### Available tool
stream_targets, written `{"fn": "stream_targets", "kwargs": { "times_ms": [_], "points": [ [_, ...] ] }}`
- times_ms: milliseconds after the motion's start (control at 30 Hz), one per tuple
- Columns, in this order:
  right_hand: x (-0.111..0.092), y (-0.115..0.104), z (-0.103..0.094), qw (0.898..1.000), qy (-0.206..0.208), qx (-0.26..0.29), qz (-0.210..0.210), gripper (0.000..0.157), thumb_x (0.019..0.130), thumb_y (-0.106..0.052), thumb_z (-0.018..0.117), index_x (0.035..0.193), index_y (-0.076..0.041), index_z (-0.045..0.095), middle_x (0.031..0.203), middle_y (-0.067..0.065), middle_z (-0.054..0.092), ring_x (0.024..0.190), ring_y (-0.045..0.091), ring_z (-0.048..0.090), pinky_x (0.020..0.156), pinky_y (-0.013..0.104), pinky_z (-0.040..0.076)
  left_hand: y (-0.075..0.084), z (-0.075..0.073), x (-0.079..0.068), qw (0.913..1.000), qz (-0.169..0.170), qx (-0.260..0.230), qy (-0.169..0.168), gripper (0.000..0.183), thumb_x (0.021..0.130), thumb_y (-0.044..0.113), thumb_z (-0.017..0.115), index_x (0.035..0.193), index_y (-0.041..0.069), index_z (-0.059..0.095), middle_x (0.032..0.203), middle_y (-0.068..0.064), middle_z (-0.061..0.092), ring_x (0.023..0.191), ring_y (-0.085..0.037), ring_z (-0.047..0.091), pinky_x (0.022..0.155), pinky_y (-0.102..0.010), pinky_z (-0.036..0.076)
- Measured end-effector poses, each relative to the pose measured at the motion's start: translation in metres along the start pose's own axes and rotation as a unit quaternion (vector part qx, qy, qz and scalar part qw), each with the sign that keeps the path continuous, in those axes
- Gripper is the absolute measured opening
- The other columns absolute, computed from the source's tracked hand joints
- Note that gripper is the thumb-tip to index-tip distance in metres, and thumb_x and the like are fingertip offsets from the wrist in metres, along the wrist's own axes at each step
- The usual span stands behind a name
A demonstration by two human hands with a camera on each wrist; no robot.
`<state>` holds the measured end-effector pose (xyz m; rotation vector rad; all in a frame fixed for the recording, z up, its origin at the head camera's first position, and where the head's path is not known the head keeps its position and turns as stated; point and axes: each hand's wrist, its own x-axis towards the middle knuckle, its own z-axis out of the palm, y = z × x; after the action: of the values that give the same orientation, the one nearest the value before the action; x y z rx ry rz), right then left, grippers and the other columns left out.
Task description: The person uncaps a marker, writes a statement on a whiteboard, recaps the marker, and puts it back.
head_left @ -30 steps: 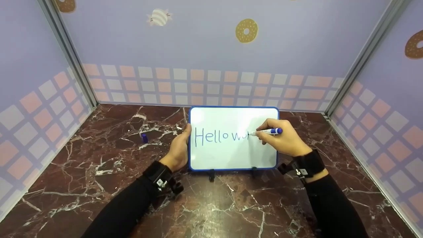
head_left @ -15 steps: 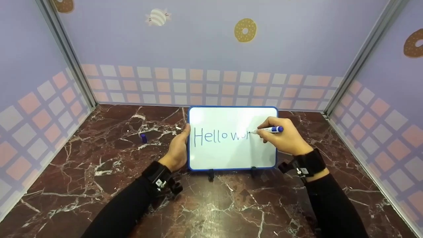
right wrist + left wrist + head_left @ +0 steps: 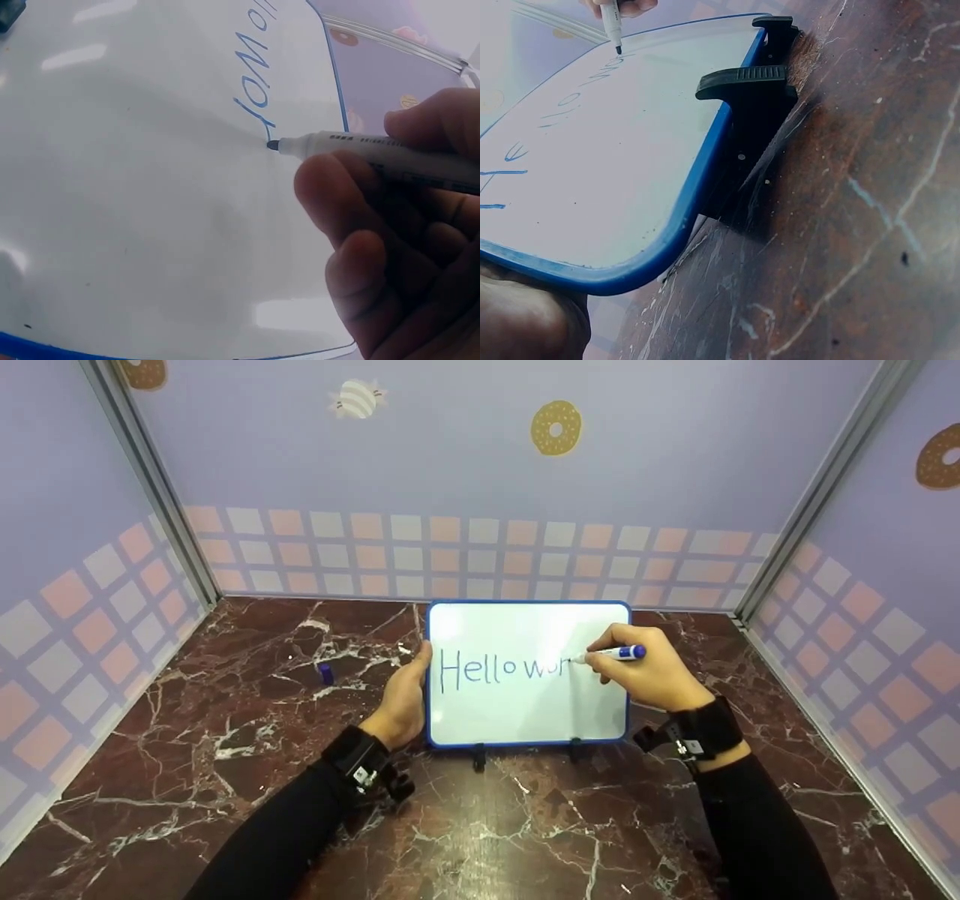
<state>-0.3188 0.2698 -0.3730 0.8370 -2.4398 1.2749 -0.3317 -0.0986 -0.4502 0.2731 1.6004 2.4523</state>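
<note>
A whiteboard [image 3: 517, 709] with a blue frame stands tilted back on a black stand [image 3: 742, 135], bearing "Hello wor" in blue. At its left edge my left hand [image 3: 401, 701] holds the frame, thumb along the side; the other fingers are hidden behind the board. My right hand [image 3: 649, 671] pinches a white marker [image 3: 611, 654] with a blue end. In the right wrist view the dark tip of the marker [image 3: 420, 165] touches the board at the end of the "r" stroke, while the remaining fingers curl below it.
The blue marker cap [image 3: 325, 673] lies on the dark red marbled table [image 3: 225, 780], left of the left hand. Lilac panels [image 3: 465, 457] with pink and white squares enclose the table at the back and both sides.
The marker tip has moved slightly right, finishing the curved top of the "r". The right hand shifted right with it. The left hand and the board have stayed in place.
</note>
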Motion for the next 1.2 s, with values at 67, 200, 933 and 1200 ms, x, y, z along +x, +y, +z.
{"fn": "stream_targets", "kwargs": {
  "times_ms": [67,200,933,1200],
  "points": [
    [0.000,0.000,-0.001,1.000,0.001,0.001,-0.006,0.004,0.102,-0.006,0.081,0.100,-0.002,0.081,0.082,0.003,0.078,0.066,0.022,0.075,0.055,0.023,0.052,-0.001,0.000,0.000,1.0000,0.000,-0.003,0.002,0.061,0.120,0.055,0.039,0.145,0.005,0.066,0.130,-0.019,0.077,0.111,-0.033,0.078,0.092,-0.047,0.066],
    [-0.001,0.000,-0.003,1.000,0.004,0.008,-0.010,0.005,0.102,-0.006,0.081,0.100,-0.002,0.082,0.082,0.005,0.078,0.067,0.024,0.075,0.059,0.024,0.056,-0.001,0.000,0.000,1.0000,0.000,-0.002,-0.001,0.062,0.120,0.056,0.039,0.145,0.006,0.066,0.129,-0.019,0.077,0.110,-0.032,0.078,0.092,-0.047,0.066],
    [-0.002,0.003,-0.002,0.999,0.016,0.020,-0.032,0.005,0.101,-0.004,0.079,0.100,0.000,0.080,0.079,0.018,0.077,0.067,0.022,0.075,0.057,0.023,0.052,-0.001,-0.001,0.001,1.0000,-0.004,0.001,-0.003,0.062,0.119,0.058,0.041,0.146,0.009,0.066,0.129,-0.019,0.078,0.109,-0.033,0.078,0.091,-0.047,0.065],
    [-0.010,0.009,-0.003,0.999,0.022,0.026,-0.033,0.005,0.099,0.000,0.080,0.101,0.004,0.078,0.080,0.015,0.078,0.066,0.024,0.074,0.058,0.022,0.055,-0.001,-0.001,0.000,0.9999,-0.005,0.003,-0.009,0.063,0.119,0.058,0.038,0.149,0.010,0.064,0.130,-0.018,0.077,0.110,-0.034,0.078,0.091,-0.048,0.065]
  ]
}}
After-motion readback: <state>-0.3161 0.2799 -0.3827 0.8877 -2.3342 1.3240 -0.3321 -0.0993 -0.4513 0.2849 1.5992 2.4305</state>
